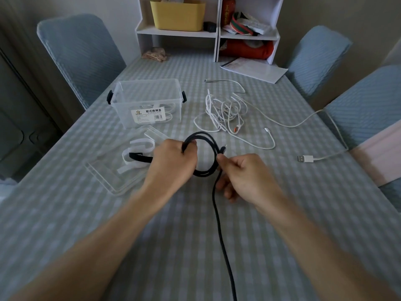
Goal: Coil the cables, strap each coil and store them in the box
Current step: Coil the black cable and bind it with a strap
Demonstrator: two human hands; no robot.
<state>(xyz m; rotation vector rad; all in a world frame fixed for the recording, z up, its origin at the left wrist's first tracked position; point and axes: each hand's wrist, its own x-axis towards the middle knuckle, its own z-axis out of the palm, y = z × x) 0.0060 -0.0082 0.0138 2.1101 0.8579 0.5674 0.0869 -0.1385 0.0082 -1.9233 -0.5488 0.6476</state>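
Observation:
A black cable [218, 209] is partly wound into a loop above the table's middle. My left hand [173, 161] grips the loop at its left side. My right hand [240, 172] pinches the cable at the loop's right side, and the loose end trails down toward me. A clear plastic box [149, 92] stands at the back left with white coils inside. Its clear lid [112, 181] lies in front of it, bearing white straps [138, 146] and a black strap [140, 157]. A tangle of white cables [225, 111] lies to the right of the box.
A white USB cable [306, 158] runs off the right table edge. Papers [253, 69] lie at the back right. A white shelf unit [208, 33] with a yellow bin stands at the far end. Blue-covered chairs [80, 57] surround the checked table [108, 246].

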